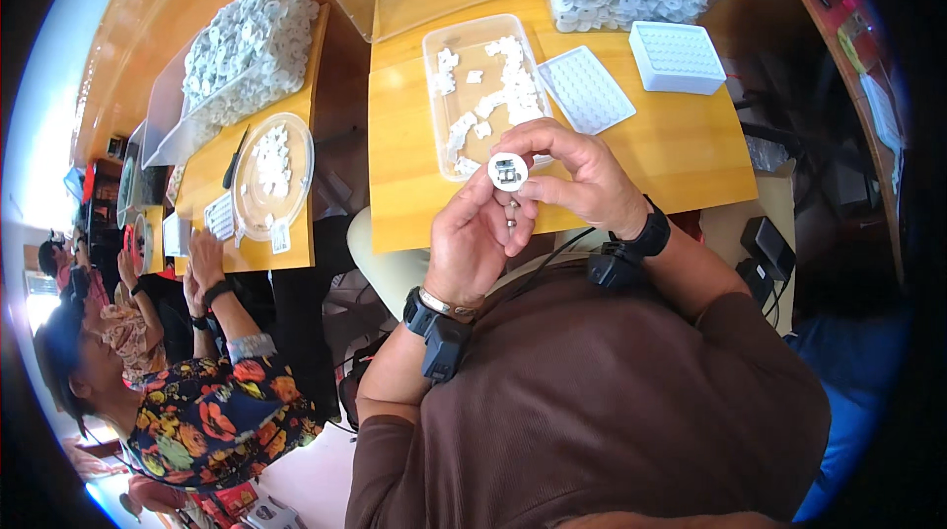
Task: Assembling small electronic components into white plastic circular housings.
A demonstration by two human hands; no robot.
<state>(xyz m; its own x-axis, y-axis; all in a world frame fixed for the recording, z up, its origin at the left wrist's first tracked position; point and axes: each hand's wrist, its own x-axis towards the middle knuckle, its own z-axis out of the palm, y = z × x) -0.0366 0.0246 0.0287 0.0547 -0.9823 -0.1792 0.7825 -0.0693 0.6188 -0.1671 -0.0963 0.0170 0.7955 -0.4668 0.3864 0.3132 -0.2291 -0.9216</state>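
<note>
The fingers of the right hand (582,179) are pinched narrow around the rim of a small round white plastic disc with a dark metal insert (508,171), thumb below and forefinger curling over the top. The left hand (473,238) rises beneath it, palm turned inward, its fingers closed on a thin metal pin (512,211) that hangs just under the disc. Both wrists wear black bands and are lifted in front of the chest, above the near edge of the yellow wooden table (671,149). Just beyond the disc lies a clear rectangular plastic tray of white parts (439,100); right of that tray sit a flat white grid plate (587,90) and a white perforated block (678,57).
</note>
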